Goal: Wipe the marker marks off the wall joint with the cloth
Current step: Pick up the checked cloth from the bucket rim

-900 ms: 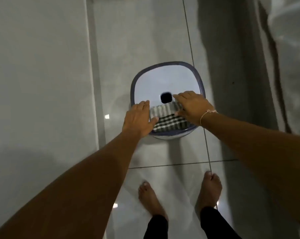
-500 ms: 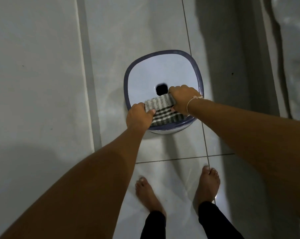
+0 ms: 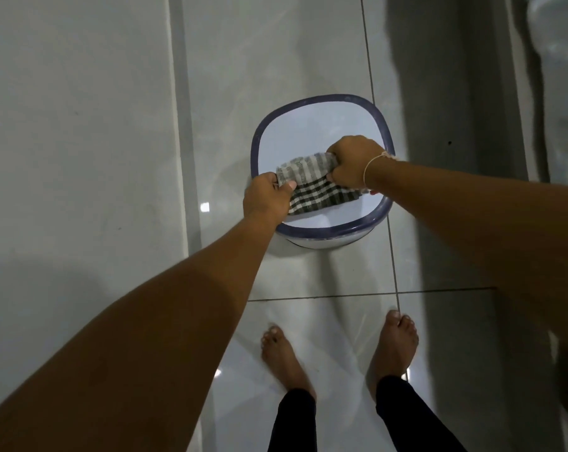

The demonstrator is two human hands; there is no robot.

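A checked grey, white and black cloth (image 3: 312, 187) is stretched above the seat of a white plastic stool with a dark blue rim (image 3: 321, 102). My left hand (image 3: 268, 199) grips the cloth's left end, thumb on top. My right hand (image 3: 352, 164), with a thin string bracelet at the wrist, is closed on its right end and hides the hole in the seat. The pale wall (image 3: 74, 125) fills the left side, with a vertical grey strip, the joint (image 3: 183, 109), running down it. No marker marks can be made out on the strip.
The stool stands on glossy white floor tiles (image 3: 308, 34) with dark grout lines. My bare feet (image 3: 395, 344) are just behind it. A dark grey wall or door frame (image 3: 465, 93) rises on the right, with something pale and draped at the far right edge.
Both hands went from lying flat on the cloth to gripping its ends, and the cloth has lifted off the stool's front rim. The right hand now covers the seat hole.
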